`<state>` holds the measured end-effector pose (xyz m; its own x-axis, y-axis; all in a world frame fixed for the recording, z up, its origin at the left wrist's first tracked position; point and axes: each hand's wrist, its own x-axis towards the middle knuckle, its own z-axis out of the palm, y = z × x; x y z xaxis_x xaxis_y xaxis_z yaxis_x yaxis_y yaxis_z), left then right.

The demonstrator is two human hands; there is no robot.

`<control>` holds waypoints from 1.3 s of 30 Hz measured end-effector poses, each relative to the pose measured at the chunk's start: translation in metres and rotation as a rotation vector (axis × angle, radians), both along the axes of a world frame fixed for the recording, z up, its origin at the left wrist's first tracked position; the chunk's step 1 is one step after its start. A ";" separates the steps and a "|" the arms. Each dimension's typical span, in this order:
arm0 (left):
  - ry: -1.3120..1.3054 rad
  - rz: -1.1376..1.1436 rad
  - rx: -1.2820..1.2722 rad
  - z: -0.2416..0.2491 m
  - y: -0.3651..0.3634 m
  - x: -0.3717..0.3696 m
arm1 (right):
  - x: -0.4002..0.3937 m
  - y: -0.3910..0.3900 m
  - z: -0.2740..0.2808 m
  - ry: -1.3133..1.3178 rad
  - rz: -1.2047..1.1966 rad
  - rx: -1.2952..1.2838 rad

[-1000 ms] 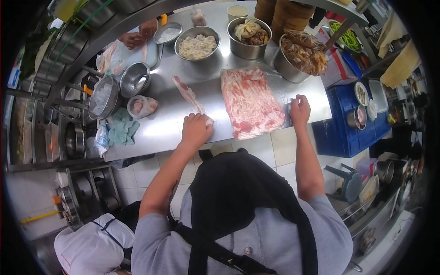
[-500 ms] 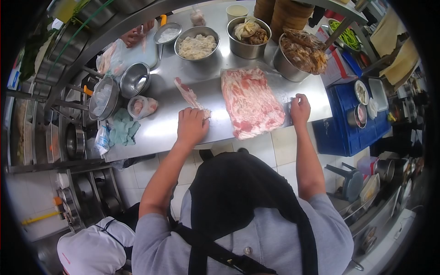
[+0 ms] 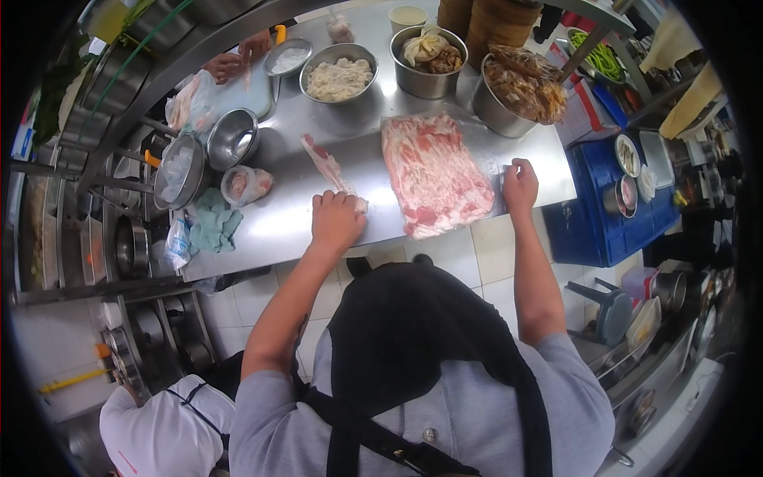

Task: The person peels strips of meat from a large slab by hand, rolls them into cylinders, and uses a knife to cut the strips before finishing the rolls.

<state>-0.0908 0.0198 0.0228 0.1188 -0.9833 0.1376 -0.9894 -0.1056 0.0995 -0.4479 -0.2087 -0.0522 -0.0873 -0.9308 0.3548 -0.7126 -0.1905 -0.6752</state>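
Observation:
A large slab of raw, fatty meat (image 3: 437, 176) lies flat on the steel table (image 3: 270, 208), its near end at the front edge. Left of it rests a narrow strip of meat (image 3: 321, 161). My left hand (image 3: 337, 222) is closed over the strip's near end, its fingers bent down to the tabletop. To the right of the slab, my right hand (image 3: 520, 186) is curled up at the table edge. A thin dark shape shows beside its fingers; I cannot tell what it holds.
Bowls of pale filling (image 3: 340, 78) and cooked food (image 3: 429, 67) stand at the back, beside a pot with bagged brown food (image 3: 520, 87). A green cloth (image 3: 214, 222) lies left. Another person's hands (image 3: 238, 60) are over a cutting board (image 3: 246, 91). A blue chest (image 3: 592, 211) stands right.
My left hand has shifted very slightly at the strip's near end. My right hand stays curled in place. The person in white at lower left has moved an arm outward.

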 end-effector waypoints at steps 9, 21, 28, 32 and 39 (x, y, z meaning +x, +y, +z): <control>0.387 0.049 0.069 0.001 -0.009 0.032 | 0.001 -0.002 0.000 0.003 0.002 0.020; -0.026 -0.024 -0.178 -0.002 -0.009 0.018 | 0.001 0.001 0.003 -0.023 -0.006 0.035; 0.155 0.056 0.073 0.001 -0.007 0.016 | 0.001 0.003 0.010 -0.035 -0.010 0.103; 0.311 0.048 0.239 0.019 -0.004 0.013 | 0.003 0.004 0.015 -0.028 -0.018 0.168; 0.361 0.050 -0.034 0.004 -0.009 0.037 | 0.002 0.000 0.003 -0.025 -0.001 0.025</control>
